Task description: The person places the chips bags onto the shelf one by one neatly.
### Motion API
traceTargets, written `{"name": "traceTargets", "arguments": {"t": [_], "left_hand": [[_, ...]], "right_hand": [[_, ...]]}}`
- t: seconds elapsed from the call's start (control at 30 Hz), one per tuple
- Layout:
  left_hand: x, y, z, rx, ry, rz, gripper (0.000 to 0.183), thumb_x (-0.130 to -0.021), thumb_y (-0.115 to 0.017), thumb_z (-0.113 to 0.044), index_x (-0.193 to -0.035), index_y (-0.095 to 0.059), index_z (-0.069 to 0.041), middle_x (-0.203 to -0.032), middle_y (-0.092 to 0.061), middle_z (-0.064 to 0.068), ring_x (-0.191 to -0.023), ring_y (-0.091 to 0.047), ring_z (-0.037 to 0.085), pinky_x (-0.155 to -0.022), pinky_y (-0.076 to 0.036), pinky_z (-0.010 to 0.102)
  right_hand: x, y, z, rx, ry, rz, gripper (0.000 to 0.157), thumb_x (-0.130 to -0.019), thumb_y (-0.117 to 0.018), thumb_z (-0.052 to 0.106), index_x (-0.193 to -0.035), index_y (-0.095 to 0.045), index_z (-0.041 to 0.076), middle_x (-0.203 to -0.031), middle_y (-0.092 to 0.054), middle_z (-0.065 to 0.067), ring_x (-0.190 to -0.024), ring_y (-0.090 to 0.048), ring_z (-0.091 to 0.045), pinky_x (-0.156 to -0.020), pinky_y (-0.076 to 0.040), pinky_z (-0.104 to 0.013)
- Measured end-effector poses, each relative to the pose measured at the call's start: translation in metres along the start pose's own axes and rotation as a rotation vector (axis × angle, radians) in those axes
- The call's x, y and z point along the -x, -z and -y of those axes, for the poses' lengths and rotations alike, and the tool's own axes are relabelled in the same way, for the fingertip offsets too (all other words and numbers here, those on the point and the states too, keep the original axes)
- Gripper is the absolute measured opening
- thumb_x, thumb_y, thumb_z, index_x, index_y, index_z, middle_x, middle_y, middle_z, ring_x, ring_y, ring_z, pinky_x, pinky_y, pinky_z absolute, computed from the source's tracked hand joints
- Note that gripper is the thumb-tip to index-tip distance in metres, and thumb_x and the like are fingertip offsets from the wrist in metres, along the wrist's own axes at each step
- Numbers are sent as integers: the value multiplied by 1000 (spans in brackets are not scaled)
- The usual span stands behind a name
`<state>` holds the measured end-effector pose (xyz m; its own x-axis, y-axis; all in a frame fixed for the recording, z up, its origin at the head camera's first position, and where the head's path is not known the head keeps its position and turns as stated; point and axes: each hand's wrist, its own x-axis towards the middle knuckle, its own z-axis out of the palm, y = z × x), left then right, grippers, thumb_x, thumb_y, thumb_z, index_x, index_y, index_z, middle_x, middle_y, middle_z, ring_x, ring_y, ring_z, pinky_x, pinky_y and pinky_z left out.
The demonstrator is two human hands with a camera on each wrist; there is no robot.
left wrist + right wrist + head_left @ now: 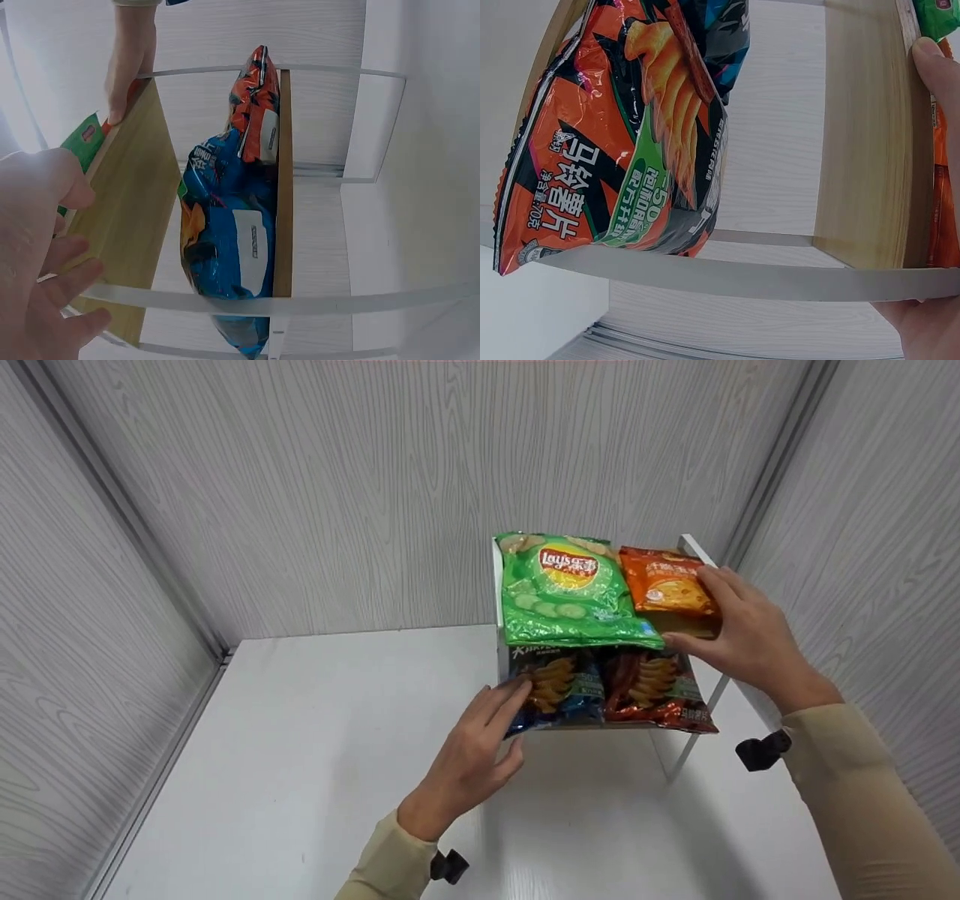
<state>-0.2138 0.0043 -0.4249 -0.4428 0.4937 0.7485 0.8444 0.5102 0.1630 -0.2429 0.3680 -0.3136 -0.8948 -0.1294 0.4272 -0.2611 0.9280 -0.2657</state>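
A two-tier rack holds four snack bags. On its upper board (135,202) lie a green Lay's chip bag (568,592) and, to its right, a smaller orange snack bag (667,581). Below, a blue chip bag (232,225) leans beside a red-and-black chip bag (622,142). My left hand (472,750) hovers by the rack's left front, fingers loosely bent with nothing between them; head view overlaps it with the blue bag. My right hand (757,634) spreads at the upper right corner, thumb at the board's front edge and fingers by the orange bag. Its fingertips are partly hidden.
The rack's thin white frame (780,283) runs along the sides of both boards. It stands on a white tabletop (300,750), near the back of a booth with grey wood-grain walls (375,495). The right wall (892,532) rises close beside my right arm.
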Motion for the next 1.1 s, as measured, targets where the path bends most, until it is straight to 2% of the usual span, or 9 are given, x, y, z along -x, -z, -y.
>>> {"name": "traceTargets", "arguments": {"t": [0.13,0.4,0.73,0.93,1.1], "left_hand": [[5,5,4,-22,22,-16,69,-84,-73,-6,-147,-44,-2,-147,-50,12,-138,-47,21,-115,-39,43],[10,5,5,-43,52,-8,70,-85,-73,-9,-148,-44,-3,-150,-48,12,-141,-45,21,-117,-37,42],[10,6,6,-75,76,5,70,-86,-71,-15,-149,-42,-3,-152,-46,12,-143,-42,25,-118,-34,48],[10,7,5,-76,86,27,74,-85,-74,-20,-150,-41,-4,-153,-44,13,-145,-39,27,-117,-35,53],[9,9,3,-94,103,56,78,-86,-72,-26,-152,-37,-4,-156,-40,13,-147,-35,29,-117,-33,56]], "right_hand": [[2,3,-5,-19,8,-23,96,-80,-77,52,-156,-30,17,-157,-34,-16,-133,-40,-48,-101,-37,-72],[15,11,-16,-97,-22,-34,96,-79,-80,44,-157,-29,21,-162,-28,-13,-136,-35,-50,-101,-34,-74],[48,14,-22,-184,-29,-118,94,-82,-80,30,-158,-25,26,-163,-27,-11,-141,-32,-49,-102,-29,-78],[69,16,-15,-192,9,-188,99,-79,-82,21,-158,-23,29,-164,-25,-9,-146,-28,-45,-105,-26,-78],[87,16,-2,-181,44,-220,103,-75,-85,20,-158,-26,23,-165,-23,-7,-150,-23,-38,-107,-25,-77]]}}
